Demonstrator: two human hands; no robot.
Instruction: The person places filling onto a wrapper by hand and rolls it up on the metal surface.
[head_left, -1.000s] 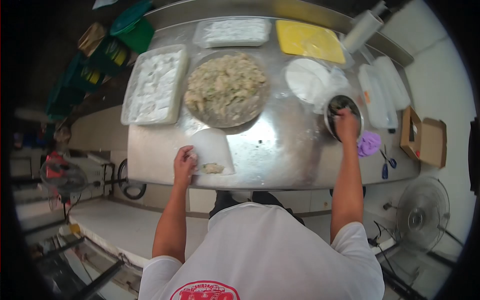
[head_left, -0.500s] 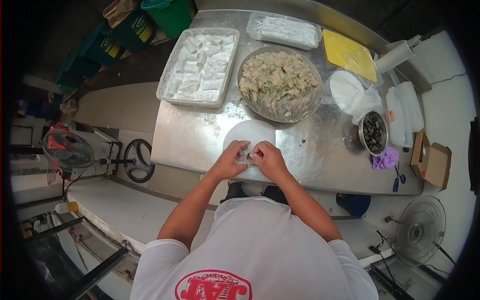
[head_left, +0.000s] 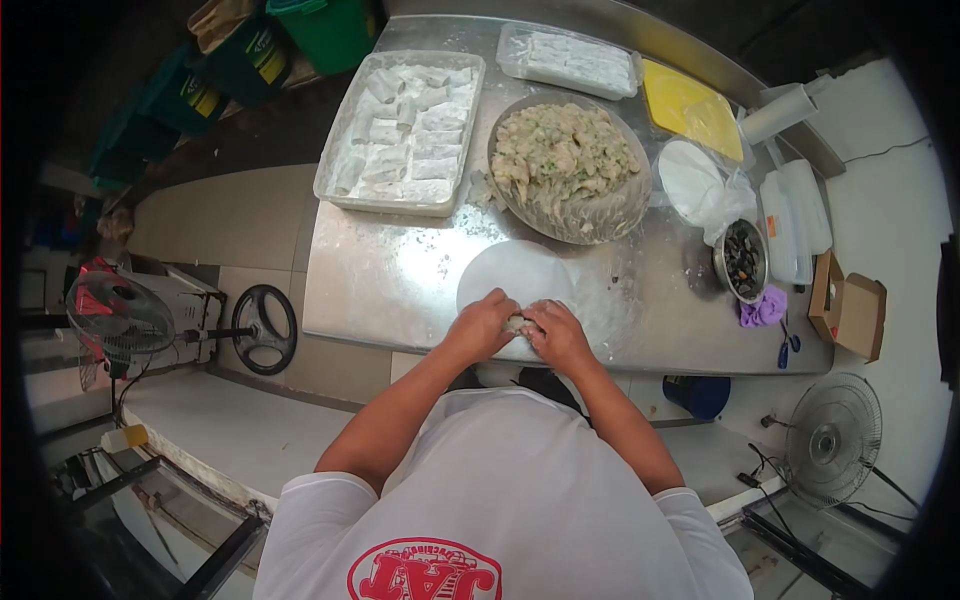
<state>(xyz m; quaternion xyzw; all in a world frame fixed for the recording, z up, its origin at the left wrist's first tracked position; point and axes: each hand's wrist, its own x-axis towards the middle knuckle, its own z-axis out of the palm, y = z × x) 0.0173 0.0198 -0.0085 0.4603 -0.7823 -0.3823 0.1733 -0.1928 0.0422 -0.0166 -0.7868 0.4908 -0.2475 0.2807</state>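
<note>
A round, thin white wrapper sheet (head_left: 515,275) lies at the near edge of the steel table. My left hand (head_left: 485,326) and my right hand (head_left: 556,334) are close together over its near side, fingers curled around a small lump of pale filling (head_left: 517,323) at the wrapper's edge. Both hands are closed, and the fingers hide most of what they grip. Beyond the wrapper stands a large round metal bowl (head_left: 600,230) heaped with a chunky pale filling mix (head_left: 565,150) flecked with green.
A plastic tub (head_left: 325,180) of white-dusted rolls stands back left, with a second container (head_left: 510,70) of rolls at the back. To the right are a yellow board (head_left: 675,95), a small bowl (head_left: 722,262) of dark pieces, a purple cloth (head_left: 765,308) and scissors (head_left: 789,345).
Both hands have come together around the filling at the wrapper's near side, fingers now curled over it. The camera view has shifted slightly.
</note>
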